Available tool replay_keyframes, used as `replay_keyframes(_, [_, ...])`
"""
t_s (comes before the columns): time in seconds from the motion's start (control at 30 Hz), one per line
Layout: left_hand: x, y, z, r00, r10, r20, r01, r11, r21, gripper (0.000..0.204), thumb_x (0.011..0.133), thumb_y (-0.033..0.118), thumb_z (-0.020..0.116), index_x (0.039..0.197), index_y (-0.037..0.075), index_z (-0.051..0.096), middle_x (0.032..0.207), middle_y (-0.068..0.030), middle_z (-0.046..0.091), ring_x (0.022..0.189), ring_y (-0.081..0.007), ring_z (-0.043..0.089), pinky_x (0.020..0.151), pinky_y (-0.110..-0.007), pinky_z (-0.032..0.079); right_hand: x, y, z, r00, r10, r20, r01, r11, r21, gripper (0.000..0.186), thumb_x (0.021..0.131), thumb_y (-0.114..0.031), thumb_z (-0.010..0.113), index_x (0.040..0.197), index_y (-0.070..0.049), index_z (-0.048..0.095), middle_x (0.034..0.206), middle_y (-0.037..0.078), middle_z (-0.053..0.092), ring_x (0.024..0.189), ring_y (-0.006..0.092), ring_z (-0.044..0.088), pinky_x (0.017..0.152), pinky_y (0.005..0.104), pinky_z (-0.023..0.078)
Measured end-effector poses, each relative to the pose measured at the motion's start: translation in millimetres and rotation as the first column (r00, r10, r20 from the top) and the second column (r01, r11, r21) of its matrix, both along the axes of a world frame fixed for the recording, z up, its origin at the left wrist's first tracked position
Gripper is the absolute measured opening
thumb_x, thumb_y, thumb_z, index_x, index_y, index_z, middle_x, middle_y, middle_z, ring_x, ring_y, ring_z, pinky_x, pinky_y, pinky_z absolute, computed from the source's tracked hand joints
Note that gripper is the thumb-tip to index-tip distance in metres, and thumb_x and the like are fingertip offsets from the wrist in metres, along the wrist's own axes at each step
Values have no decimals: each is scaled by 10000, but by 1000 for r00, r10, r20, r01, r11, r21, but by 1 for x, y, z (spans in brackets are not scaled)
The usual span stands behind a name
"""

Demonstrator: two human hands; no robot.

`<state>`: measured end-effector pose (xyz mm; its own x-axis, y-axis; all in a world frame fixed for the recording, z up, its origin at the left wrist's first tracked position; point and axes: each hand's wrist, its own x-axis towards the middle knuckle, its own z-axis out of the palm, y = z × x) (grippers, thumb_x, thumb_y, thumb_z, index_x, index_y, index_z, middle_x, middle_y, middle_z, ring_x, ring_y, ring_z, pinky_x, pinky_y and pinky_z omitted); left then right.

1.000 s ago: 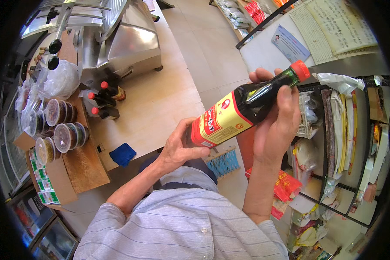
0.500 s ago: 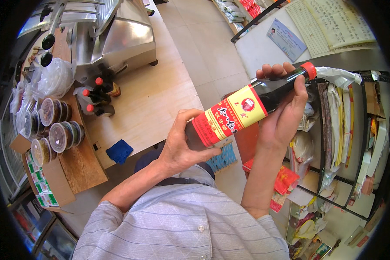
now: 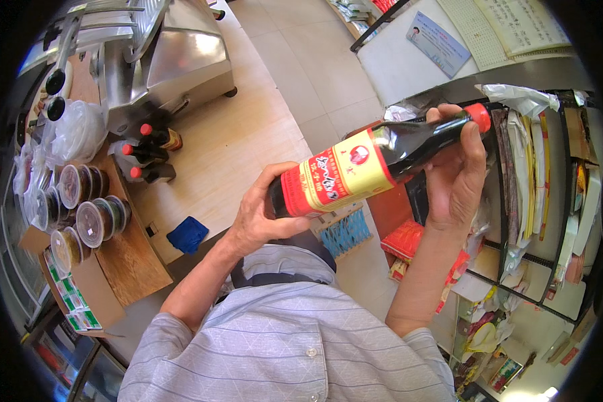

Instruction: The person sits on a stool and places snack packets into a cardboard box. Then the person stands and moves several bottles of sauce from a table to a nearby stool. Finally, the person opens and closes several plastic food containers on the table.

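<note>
I hold a dark vinegar bottle in front of me with both hands. It lies tilted, base to the left, its red cap up at the right, and a yellow and red label faces me. My left hand is closed round the base end, thumb along the lower side. My right hand grips the neck just below the cap, with fingertips showing above it and the thumb in front. The cap is on the bottle.
Three red-capped bottles stand on the wooden table beside a steel machine. A blue cloth lies at its near edge. Further left are round lidded tubs and an open carton. Shelves with bags stand at right.
The bottle has rolled slightly so its label sits turned downward, and it has shifted a little left at its base. My right-hand fingers have moved on the neck. The whole view has shifted slightly.
</note>
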<state>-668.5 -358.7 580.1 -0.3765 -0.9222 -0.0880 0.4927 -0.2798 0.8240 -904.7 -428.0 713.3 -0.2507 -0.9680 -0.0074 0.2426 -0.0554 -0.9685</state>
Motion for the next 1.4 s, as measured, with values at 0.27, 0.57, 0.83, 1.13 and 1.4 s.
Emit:
replay_keyframes(0.27, [19,-8,-33,955,-231,-186,263,949,172,821,637,268,839,1320,5,467,1083,-136,616,870,-219,651,669,-349,569,-34,25,6,897,286,-337,-278,958,73,381,761,-243,750,1032,-5,626,822,51,619,604,115,569,543,231,456])
replay_keyframes(0.57, [0,-13,-64,938,-309,-159,342,902,262,851,732,373,785,1391,-3,401,1251,-175,554,996,-245,627,829,-386,551,-46,54,-5,792,265,-550,-118,950,289,217,755,-111,729,939,-27,649,796,13,611,672,64,535,611,221,433])
replay_keyframes(0.83, [12,-20,-100,974,-65,216,-37,899,436,609,911,335,637,1385,19,421,1311,-165,551,1104,-263,615,932,-382,507,-94,10,-103,519,178,-836,-1,978,208,185,825,-132,726,896,-16,600,672,108,577,578,182,578,572,318,462])
replay_keyframes(1.13, [14,1,-140,819,101,565,-483,653,583,341,968,218,592,1234,8,545,1139,-114,650,987,-209,653,869,-341,528,-190,-74,-328,288,483,-827,195,816,544,332,834,-365,609,969,-64,575,834,220,684,825,443,652,726,542,495])
replay_keyframes(1.4, [-19,26,-158,754,115,647,-620,452,642,278,969,197,591,1186,26,563,1106,-104,659,959,-196,660,843,-329,541,-215,-125,-525,282,686,-671,160,656,738,396,762,-350,623,1044,-80,551,897,208,688,879,428,655,760,542,493])
